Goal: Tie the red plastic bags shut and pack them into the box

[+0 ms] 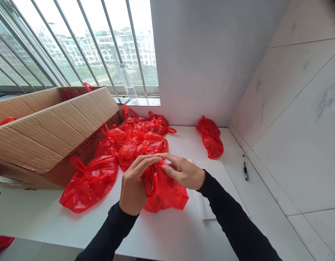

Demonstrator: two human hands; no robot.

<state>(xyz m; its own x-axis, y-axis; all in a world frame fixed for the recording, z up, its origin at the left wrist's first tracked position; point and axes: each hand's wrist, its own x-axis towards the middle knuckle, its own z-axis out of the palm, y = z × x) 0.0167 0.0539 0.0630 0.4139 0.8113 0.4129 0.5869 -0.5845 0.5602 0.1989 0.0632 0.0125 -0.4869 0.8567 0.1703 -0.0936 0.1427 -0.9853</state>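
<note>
Both hands meet over the gathered top of a red plastic bag (170, 192) that rests on the white table. My left hand (136, 181) is closed around the bag's neck, with a handle loop hanging beside its fingers. My right hand (183, 170) reaches across from the right, its thumb and fingers pinching the top of the same bag. Some fingertips are hidden behind the left hand and the plastic. What lies inside the bag cannot be made out. Just behind the hands sit more knotted red bags (142, 143).
An open cardboard box (55, 130) with red bags inside stands at the left. One red bag (89, 183) lies before it, another (210, 137) at the back right. A paper booklet (215, 174) is under my right arm. A pen (245, 171) and a bottle (128, 83) are also in view.
</note>
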